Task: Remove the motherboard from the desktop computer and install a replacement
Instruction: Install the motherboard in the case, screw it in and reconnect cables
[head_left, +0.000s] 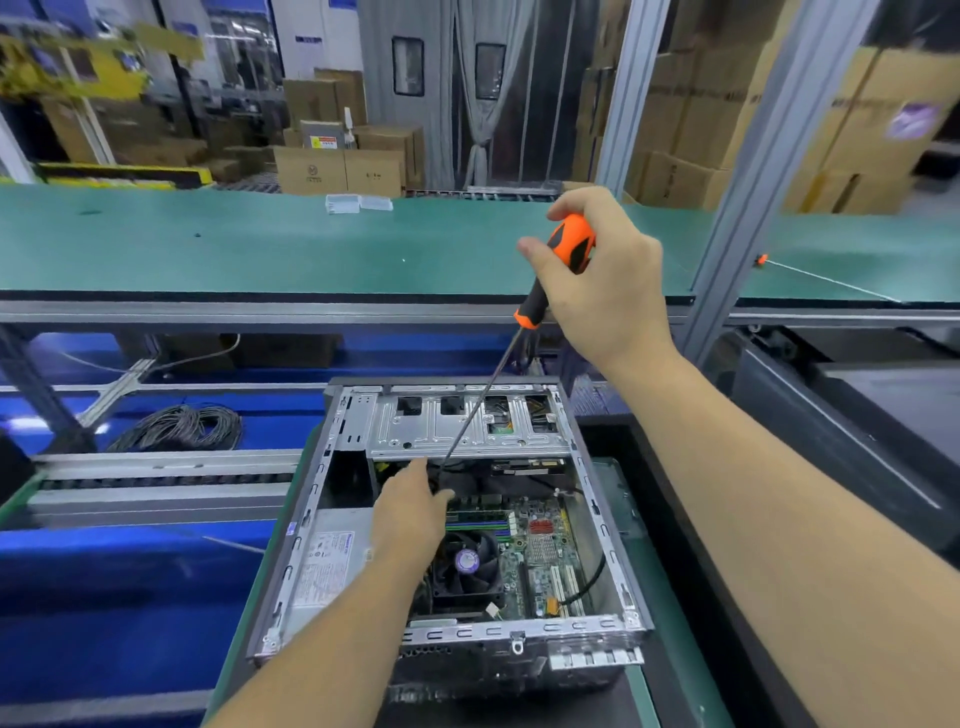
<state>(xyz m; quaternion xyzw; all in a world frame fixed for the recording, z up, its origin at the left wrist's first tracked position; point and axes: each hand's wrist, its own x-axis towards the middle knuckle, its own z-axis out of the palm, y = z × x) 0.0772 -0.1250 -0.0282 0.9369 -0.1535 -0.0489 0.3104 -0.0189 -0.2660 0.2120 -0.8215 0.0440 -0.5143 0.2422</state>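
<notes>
An open desktop computer case (602, 525) lies on the bench in front of me. Inside it is the green motherboard (545, 551) with a black CPU fan (467, 566). My right hand (608, 280) grips the orange and black handle of a long screwdriver (566, 249) above the case. Its thin shaft slants down and left to a tip near the silver drive cage (467, 426). My left hand (410, 514) reaches into the case, fingers extended toward the black cables by the screwdriver tip. What the fingertips touch is hidden.
A silver power supply (327, 561) fills the case's left side. A coil of black cable (182, 426) lies on the blue surface at left. Behind runs a green conveyor shelf (260, 244) with a small clear box (343, 203). An aluminium post (748, 218) stands at right. Cardboard boxes fill the background.
</notes>
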